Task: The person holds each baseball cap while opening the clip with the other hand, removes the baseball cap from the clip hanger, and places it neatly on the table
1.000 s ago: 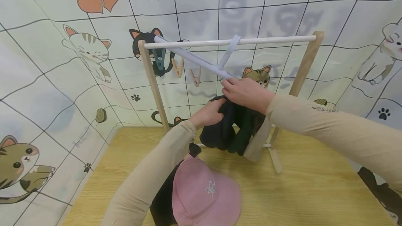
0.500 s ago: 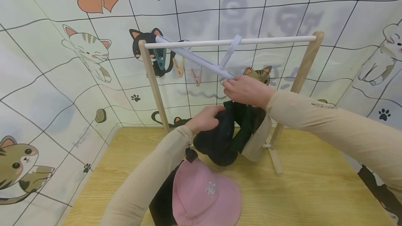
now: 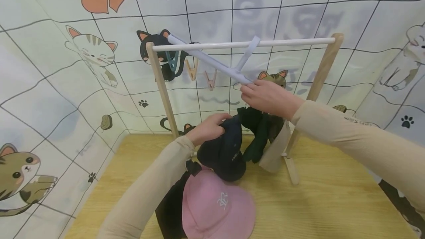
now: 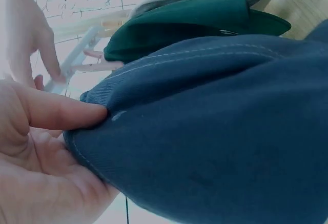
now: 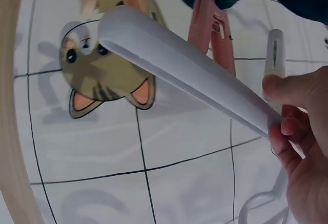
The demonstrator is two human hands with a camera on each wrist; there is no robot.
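Note:
My left hand (image 3: 207,127) pinches the edge of a navy cap (image 3: 220,150), thumb on top of the fabric in the left wrist view. The cap hangs brim down, just above a pink cap (image 3: 206,202). With my right hand (image 3: 267,97) I hold a pale lavender hanger (image 3: 212,62) that slants down to the right, its hook (image 3: 248,52) over the rack's white top bar. A dark green cap (image 3: 257,150) and a beige cap (image 3: 275,150) hang below that hand. A pink clothespin (image 5: 202,19) meets the green cap; a white clothespin (image 5: 274,49) is at my right thumb.
The wooden rack (image 3: 323,71) stands on a wood-grain table (image 3: 332,202) by a cat-printed wall cloth. Teal (image 3: 172,61), orange (image 3: 191,70) and pink clothespins (image 3: 210,80) dangle from the hanger's left part. Black fabric (image 3: 170,209) lies beside the pink cap.
The navy cap has come down and to the left with my left hand, away from the green cap. My right hand and the hanger have shifted slightly right.

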